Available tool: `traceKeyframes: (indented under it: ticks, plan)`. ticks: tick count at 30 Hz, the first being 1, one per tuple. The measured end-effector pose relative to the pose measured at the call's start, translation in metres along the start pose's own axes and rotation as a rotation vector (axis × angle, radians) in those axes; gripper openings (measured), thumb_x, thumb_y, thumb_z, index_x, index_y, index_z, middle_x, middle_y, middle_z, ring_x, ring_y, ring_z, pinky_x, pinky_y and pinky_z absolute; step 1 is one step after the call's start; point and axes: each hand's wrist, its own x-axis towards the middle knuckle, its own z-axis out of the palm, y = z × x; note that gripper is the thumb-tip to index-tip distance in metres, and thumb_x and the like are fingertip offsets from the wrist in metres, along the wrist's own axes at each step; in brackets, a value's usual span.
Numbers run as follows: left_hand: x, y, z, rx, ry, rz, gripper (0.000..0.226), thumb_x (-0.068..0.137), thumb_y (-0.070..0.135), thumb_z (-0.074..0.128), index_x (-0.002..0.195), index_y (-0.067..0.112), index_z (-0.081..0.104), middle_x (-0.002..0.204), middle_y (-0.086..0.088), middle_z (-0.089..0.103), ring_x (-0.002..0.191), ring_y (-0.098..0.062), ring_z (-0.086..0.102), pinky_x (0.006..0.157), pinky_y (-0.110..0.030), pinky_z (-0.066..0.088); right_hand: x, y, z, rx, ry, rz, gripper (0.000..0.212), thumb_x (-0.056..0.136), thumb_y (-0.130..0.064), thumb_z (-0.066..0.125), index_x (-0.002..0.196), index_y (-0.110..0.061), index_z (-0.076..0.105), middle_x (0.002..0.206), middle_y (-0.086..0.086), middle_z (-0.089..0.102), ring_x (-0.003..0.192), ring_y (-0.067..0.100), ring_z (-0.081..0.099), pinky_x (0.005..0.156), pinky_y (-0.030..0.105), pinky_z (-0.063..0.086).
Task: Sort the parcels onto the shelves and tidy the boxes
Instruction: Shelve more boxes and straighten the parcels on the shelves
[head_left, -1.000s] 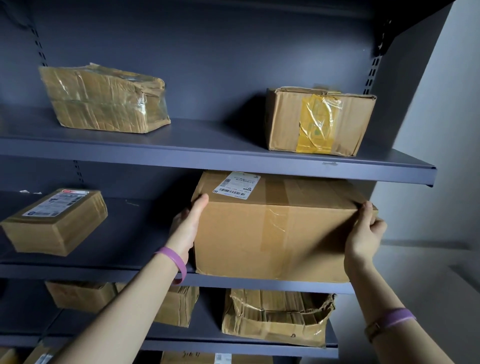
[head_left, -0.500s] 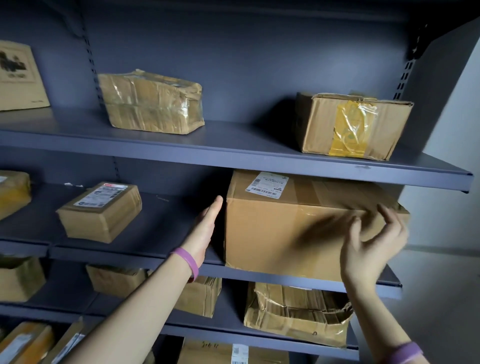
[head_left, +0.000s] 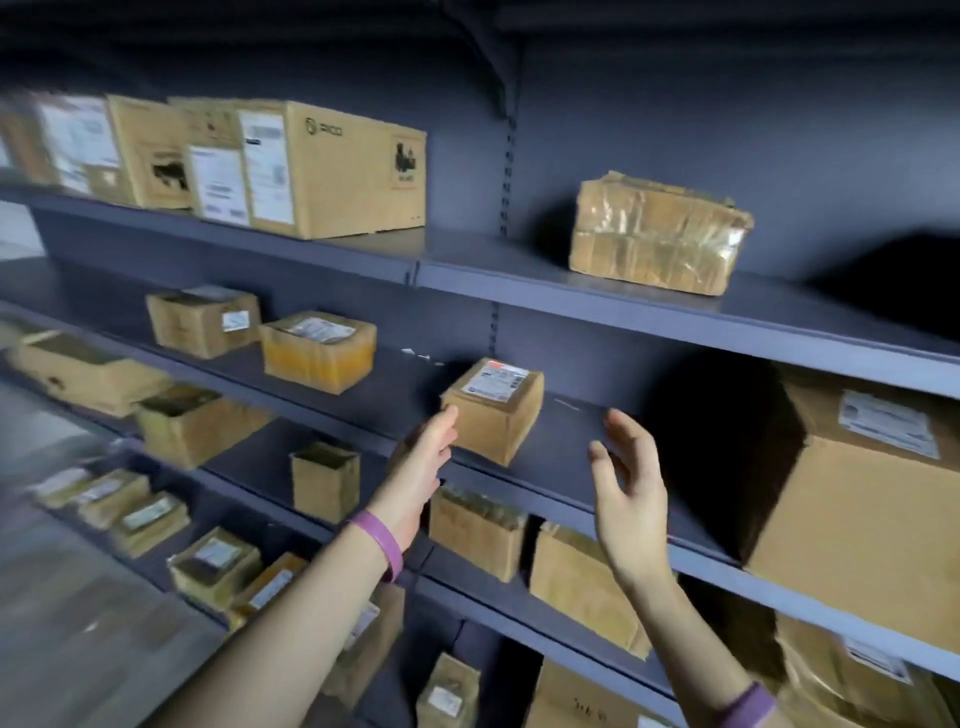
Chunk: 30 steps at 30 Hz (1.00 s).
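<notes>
A small brown parcel (head_left: 496, 410) with a white label on top sits on the middle grey shelf (head_left: 571, 447). My left hand (head_left: 423, 467) reaches up to it, fingertips touching its lower left corner, fingers fairly straight. My right hand (head_left: 628, 483) hangs open in the air to the parcel's right, palm facing left, touching nothing. The large cardboard box (head_left: 852, 519) that I held before stands on the same shelf at the far right, free of both hands.
A tape-wrapped parcel (head_left: 657, 234) lies on the upper shelf, with big labelled cartons (head_left: 311, 166) to its left. Two small boxes (head_left: 317, 351) sit further left on the middle shelf. Several parcels fill the lower shelves (head_left: 478, 535). The view is motion-blurred.
Both hands have left the large box and shifted left. My left hand now touches the small labelled parcel. The camera has swung left, showing more shelving.
</notes>
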Motion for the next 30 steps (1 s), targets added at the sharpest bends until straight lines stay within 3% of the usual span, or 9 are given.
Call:
traceKeyframes:
  ticks: [3, 6, 12, 17, 20, 23, 25, 28, 30]
  plan:
    - [0.003, 0.005, -0.080, -0.001, 0.068, 0.001, 0.059, 0.091, 0.057, 0.041, 0.143, 0.029, 0.040, 0.148, 0.005, 0.044, 0.135, -0.014, 0.039, 0.105, -0.033, 0.026, -0.013, -0.013, 0.086, 0.114, -0.128, 0.071, 0.032, 0.096, -0.022, 0.056, 0.123, -0.040, 0.053, 0.128, -0.024, 0.056, 0.122, -0.005, 0.051, 0.102, 0.017, 0.039]
    - [0.005, 0.010, -0.152, -0.024, 0.143, -0.006, 0.057, 0.094, 0.052, 0.042, 0.144, 0.025, 0.040, 0.148, 0.004, 0.044, 0.137, -0.016, 0.038, 0.104, -0.032, 0.027, -0.025, -0.022, 0.165, 0.182, -0.218, 0.131, 0.036, 0.097, -0.021, 0.054, 0.133, -0.025, 0.053, 0.133, -0.014, 0.057, 0.121, -0.002, 0.052, 0.098, 0.007, 0.040]
    - [0.010, 0.010, -0.280, -0.065, 0.288, 0.001, 0.049, 0.094, 0.052, 0.042, 0.138, 0.029, 0.045, 0.144, 0.007, 0.048, 0.130, -0.012, 0.044, 0.100, -0.031, 0.028, -0.039, -0.036, 0.309, 0.254, -0.387, 0.203, 0.035, 0.098, -0.023, 0.055, 0.133, -0.020, 0.054, 0.130, -0.009, 0.057, 0.113, -0.006, 0.054, 0.086, -0.002, 0.038]
    - [0.021, 0.002, -0.374, -0.121, 0.427, 0.005, 0.039, 0.091, 0.054, 0.046, 0.124, 0.035, 0.055, 0.133, 0.011, 0.056, 0.120, -0.007, 0.050, 0.104, -0.034, 0.034, -0.047, -0.036, 0.418, 0.309, -0.517, 0.269, 0.038, 0.098, -0.024, 0.055, 0.135, -0.018, 0.052, 0.132, -0.008, 0.057, 0.123, 0.007, 0.052, 0.106, 0.023, 0.039]
    - [0.035, 0.000, -0.425, -0.141, 0.476, 0.015, 0.034, 0.094, 0.050, 0.045, 0.121, 0.032, 0.058, 0.135, 0.008, 0.055, 0.124, -0.010, 0.050, 0.106, -0.037, 0.037, -0.046, -0.034, 0.484, 0.353, -0.602, 0.320, 0.036, 0.099, -0.021, 0.054, 0.135, -0.019, 0.052, 0.122, -0.016, 0.058, 0.119, 0.003, 0.052, 0.095, 0.010, 0.038]
    - [0.060, 0.007, -0.479, -0.150, 0.598, 0.027, 0.034, 0.096, 0.043, 0.046, 0.120, 0.024, 0.062, 0.124, 0.006, 0.063, 0.115, -0.008, 0.056, 0.080, -0.026, 0.043, -0.039, -0.028, 0.558, 0.371, -0.690, 0.363, 0.032, 0.099, -0.018, 0.052, 0.131, -0.022, 0.053, 0.121, -0.012, 0.059, 0.114, 0.003, 0.055, 0.091, 0.014, 0.040]
    - [0.080, 0.013, -0.515, -0.119, 0.618, 0.041, 0.025, 0.097, 0.044, 0.045, 0.108, 0.030, 0.062, 0.113, 0.011, 0.065, 0.104, -0.002, 0.058, 0.075, -0.024, 0.041, -0.034, -0.026, 0.610, 0.406, -0.741, 0.402, 0.030, 0.098, -0.019, 0.053, 0.128, -0.023, 0.055, 0.120, -0.012, 0.061, 0.111, 0.002, 0.056, 0.085, 0.012, 0.042]
    - [0.108, 0.019, -0.569, -0.126, 0.673, 0.043, 0.022, 0.097, 0.045, 0.044, 0.104, 0.033, 0.060, 0.108, 0.014, 0.064, 0.105, -0.005, 0.057, 0.084, -0.029, 0.041, -0.028, -0.026, 0.690, 0.393, -0.819, 0.431, 0.025, 0.097, -0.028, 0.056, 0.122, -0.030, 0.057, 0.112, -0.017, 0.061, 0.103, -0.002, 0.057, 0.078, 0.011, 0.042]
    - [0.126, 0.020, -0.606, -0.133, 0.714, 0.027, 0.025, 0.097, 0.046, 0.043, 0.111, 0.033, 0.059, 0.117, 0.012, 0.061, 0.113, -0.010, 0.054, 0.095, -0.034, 0.038, -0.024, -0.028, 0.738, 0.356, -0.859, 0.420, 0.024, 0.096, -0.031, 0.055, 0.120, -0.032, 0.060, 0.110, -0.017, 0.062, 0.100, -0.002, 0.059, 0.084, 0.014, 0.043]
